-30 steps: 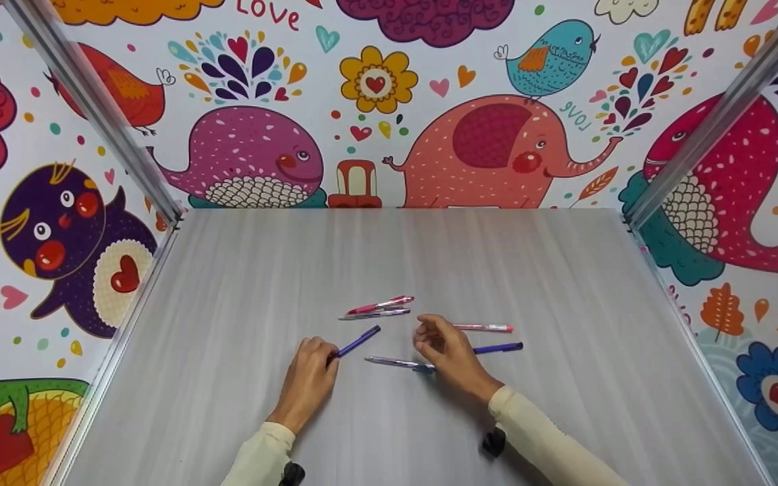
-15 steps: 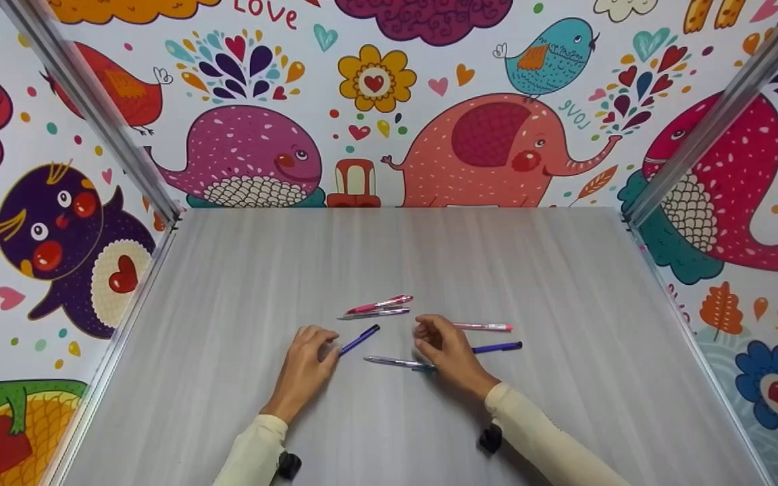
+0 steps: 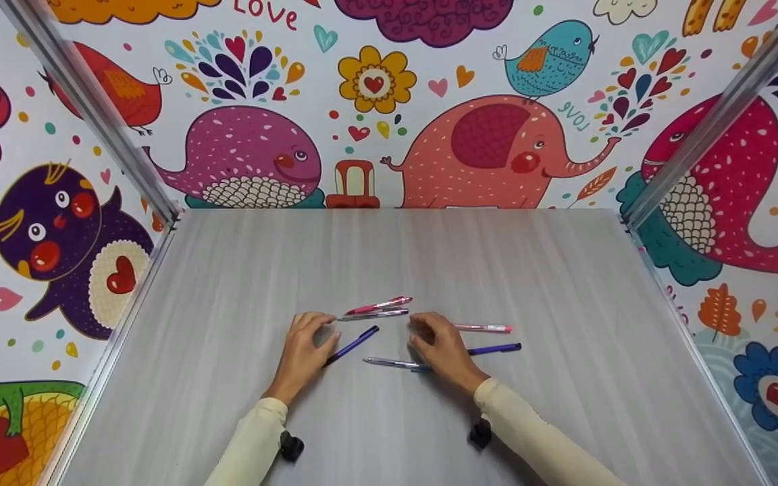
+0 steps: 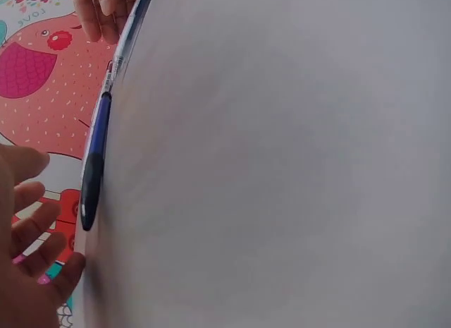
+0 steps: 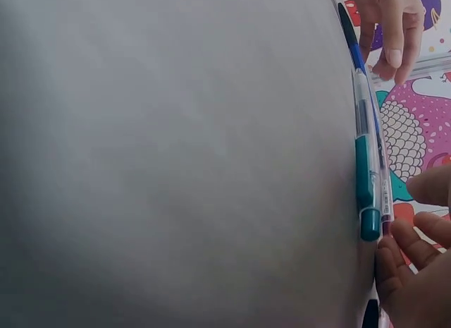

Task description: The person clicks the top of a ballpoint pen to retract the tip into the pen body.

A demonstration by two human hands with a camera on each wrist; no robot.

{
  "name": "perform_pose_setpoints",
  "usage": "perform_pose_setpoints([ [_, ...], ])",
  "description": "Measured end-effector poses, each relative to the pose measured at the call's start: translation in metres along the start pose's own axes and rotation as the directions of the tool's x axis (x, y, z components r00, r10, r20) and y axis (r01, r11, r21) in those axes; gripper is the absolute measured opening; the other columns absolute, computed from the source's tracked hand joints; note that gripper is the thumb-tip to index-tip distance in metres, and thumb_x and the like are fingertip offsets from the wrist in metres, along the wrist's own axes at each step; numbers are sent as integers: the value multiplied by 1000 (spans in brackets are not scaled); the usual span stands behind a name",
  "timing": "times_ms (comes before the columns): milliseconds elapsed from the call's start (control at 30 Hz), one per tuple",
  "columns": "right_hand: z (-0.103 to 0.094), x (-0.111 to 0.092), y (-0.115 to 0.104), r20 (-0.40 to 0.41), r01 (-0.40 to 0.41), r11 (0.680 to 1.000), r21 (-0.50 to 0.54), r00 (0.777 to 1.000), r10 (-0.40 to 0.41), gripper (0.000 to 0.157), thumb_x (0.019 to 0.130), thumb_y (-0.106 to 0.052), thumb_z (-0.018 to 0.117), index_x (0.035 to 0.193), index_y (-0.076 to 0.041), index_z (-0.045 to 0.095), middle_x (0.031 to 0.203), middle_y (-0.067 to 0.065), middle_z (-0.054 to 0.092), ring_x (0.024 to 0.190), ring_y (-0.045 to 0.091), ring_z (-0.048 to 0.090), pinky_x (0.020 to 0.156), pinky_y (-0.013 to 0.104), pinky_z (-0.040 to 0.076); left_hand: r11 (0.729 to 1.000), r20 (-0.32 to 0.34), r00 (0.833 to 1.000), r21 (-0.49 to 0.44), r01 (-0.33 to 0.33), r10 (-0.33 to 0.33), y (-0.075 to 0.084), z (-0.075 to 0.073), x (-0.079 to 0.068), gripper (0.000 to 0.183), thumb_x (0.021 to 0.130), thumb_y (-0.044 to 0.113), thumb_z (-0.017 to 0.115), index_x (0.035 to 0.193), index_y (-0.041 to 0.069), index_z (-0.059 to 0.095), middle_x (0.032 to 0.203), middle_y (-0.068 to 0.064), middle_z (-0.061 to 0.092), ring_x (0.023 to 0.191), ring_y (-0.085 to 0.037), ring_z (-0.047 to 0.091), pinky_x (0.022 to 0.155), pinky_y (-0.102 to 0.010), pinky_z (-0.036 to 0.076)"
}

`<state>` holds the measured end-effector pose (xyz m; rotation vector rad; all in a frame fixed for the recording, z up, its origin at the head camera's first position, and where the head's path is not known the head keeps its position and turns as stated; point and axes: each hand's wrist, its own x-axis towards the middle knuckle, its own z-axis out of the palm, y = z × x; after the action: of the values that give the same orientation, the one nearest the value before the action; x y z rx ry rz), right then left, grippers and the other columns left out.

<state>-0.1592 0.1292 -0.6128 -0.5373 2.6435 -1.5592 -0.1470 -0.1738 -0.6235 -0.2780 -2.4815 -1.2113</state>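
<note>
A: from where I'm standing the right hand [image 3: 444, 351] hides the left end of the pink pen [image 3: 487, 329]. same for you?

B: yep, plus the left end of the blue pen [image 3: 497, 349] and the right end of the teal pen [image 3: 389, 362].

A: can you read the label [image 5: 386, 195] in the right wrist view?

B: nah, print's too tiny. cream sleeves [image 3: 250, 439] run off the bottom too, and the left wrist view crops the left hand [image 4: 28, 293].

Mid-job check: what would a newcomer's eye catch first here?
Probably the salmon elephant on the mural, right of centre beyond the far edge of the table. Then, on the tabletop, the blue pen slanting left of centre and the bright pink pen lying beyond it.
</note>
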Motion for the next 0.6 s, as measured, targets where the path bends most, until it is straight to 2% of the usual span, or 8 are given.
perform_pose_setpoints([
  [333,8,12,0,-119,-13,995,-96,993,2,32,102,-1,74,134,2,70,127,13,71,118,30,67,103,50,57,999,46,998,5,-54,53,-3,15,17,30,90,-2,88,119,-1,79,120,-11,73,117,-32,63,103,-53,52],
  [533,12,18,-1,-123,-16,990,-142,992,-2,34,99,1,75,133,5,71,125,17,69,116,33,64,101,52,57,996,60,996,48,-74,71,-6,21,21,29,88,-1,89,115,-1,80,116,-12,74,114,-33,64,102,-56,49],
  [600,13,19,-3,-103,-39,989,-142,994,25,37,100,-1,75,135,5,70,128,17,67,120,34,61,103,53,55,995,70,995,75,-70,65,-6,23,21,28,87,0,90,114,0,80,115,-12,74,113,-34,64,101,-57,48],
])
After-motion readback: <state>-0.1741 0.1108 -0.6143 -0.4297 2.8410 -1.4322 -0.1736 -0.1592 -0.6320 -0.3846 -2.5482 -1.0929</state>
